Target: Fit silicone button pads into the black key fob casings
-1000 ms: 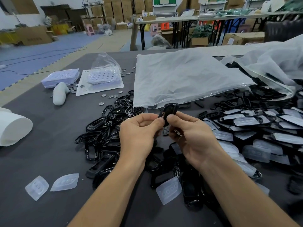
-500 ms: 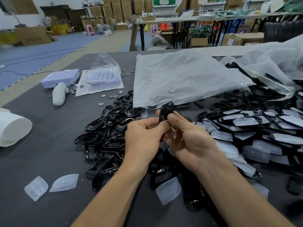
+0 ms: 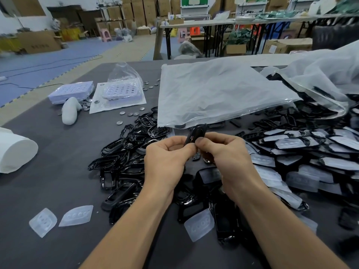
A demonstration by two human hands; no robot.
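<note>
Left hand and right hand both pinch one black key fob casing, fingers curled. Can't see the pad; I'd press its rim evenly until flush.

Both forearms bare, in from the bottom edge, converging mid-frame. My left hand and right hand: backs up, fingers curled, thumb tips side by side. Both pinch one black casing that sticks up above the thumbs.
</note>
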